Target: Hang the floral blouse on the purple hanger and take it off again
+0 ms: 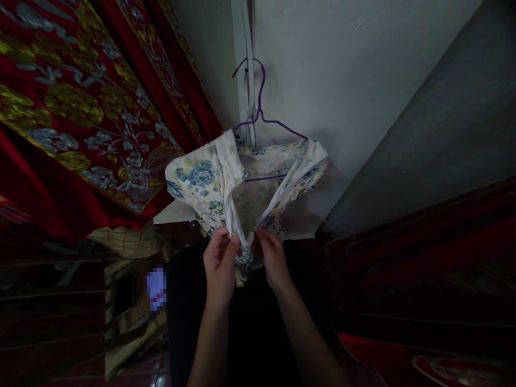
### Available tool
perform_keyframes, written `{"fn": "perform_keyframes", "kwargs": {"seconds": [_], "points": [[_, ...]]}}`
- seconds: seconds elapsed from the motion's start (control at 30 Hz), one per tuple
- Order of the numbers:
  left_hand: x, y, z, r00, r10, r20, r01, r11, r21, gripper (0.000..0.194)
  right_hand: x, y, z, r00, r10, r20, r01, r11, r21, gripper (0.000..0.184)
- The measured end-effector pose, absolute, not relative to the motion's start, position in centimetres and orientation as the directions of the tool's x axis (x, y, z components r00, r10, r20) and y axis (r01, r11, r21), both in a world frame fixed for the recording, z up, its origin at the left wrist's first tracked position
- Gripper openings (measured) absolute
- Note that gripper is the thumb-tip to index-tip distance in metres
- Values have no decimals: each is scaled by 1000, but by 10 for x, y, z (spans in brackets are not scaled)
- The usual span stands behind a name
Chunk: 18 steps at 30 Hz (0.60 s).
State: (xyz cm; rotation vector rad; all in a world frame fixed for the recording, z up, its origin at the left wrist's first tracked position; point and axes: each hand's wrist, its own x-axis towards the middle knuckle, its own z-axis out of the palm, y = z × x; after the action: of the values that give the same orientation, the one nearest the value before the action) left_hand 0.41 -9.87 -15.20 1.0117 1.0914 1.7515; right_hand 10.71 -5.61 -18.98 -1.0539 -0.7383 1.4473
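A white garment with blue and yellow flowers (199,174) hangs on a thin purple hanger (261,88) in front of me. Its neckline gapes, and the hanger's lower bar shows through the opening. At the bottom of the neckline my left hand (221,258) pinches the white edge of the left front side. My right hand (272,255) pinches the edge of the right side, a short way across from the left hand. Both sets of fingers are closed on the cloth. Below the hands the lower part of the garment is bunched and dark, partly hidden by them.
A red cloth with gold and silver embroidery (86,105) drapes at the left. A pale strap (248,32) runs down the grey wall (342,64) behind the hanger. Wooden furniture (129,344) stands low at the left, and dark red furnishings (423,258) are at the right.
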Motion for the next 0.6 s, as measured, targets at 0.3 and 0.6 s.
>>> {"fn": "perform_keyframes", "kwargs": {"seconds": [0.3,0.6], "points": [[-15,-74,-201,-171,938,301,118,-284,952,48,120,-62,-185,-190,978,-91,-252,-138,-958,42],[8,-55,-214,-146,934,326,103,-313,944,15,121,-39,-203,-57,996,-65,-186,-74,-980,34]]}}
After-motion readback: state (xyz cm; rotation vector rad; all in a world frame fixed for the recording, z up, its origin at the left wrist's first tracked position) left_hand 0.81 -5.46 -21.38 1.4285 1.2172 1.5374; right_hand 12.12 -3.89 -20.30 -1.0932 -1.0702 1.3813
